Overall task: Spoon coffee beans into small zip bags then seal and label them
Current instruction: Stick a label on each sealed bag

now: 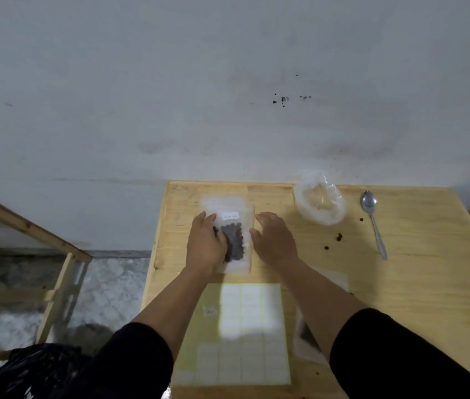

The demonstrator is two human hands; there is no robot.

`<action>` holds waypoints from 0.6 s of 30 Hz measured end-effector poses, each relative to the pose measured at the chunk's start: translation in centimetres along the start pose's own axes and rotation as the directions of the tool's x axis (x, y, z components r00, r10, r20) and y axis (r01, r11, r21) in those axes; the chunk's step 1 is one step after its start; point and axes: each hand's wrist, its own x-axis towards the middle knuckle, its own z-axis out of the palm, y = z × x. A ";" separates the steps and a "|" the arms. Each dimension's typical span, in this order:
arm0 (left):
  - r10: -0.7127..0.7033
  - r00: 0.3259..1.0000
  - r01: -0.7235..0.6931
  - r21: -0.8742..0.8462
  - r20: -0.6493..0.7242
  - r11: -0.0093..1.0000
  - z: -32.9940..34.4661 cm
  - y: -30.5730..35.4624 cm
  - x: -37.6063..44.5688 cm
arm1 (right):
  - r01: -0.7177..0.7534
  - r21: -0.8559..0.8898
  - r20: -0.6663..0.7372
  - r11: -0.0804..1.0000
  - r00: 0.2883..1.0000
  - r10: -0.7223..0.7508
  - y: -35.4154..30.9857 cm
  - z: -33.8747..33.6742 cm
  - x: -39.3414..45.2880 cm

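A small zip bag [235, 237] of coffee beans [235, 240] lies flat at the far middle of the wooden bench [400, 283], and both hands are on it. The left hand [205, 243] rests flat over its left side, fingers straight and together. The right hand [275, 240] sits at its right edge with fingers relaxed and slightly spread; whether they press the plastic or only touch it is hard to tell. A small white label [231, 216] already sits on the bag above the beans, so this looks like the last step for this bag: smoothing it down or checking the seal.

The next move probably calls for setting this bag aside and taking a fresh one, then reaching for the spoon [373, 223] lying well to the right, beyond the crumpled clear plastic bag [320, 201].

The writing on the label is too blurred to read. The zip strip cannot be made out, so whether the bag is closed is uncertain. The label sheet [245, 335] near the bench's front edge is washed out by glare, and another clear bag [304, 338] is mostly hidden by the right forearm. A few stray beans [338, 237] dot the bench.
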 end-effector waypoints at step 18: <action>0.229 0.870 -0.285 0.066 0.437 0.956 10.5 7.5 -9.7 | -0.366 -0.104 -0.130 0.925 0.927 0.352 11.5 -2.4 -14.0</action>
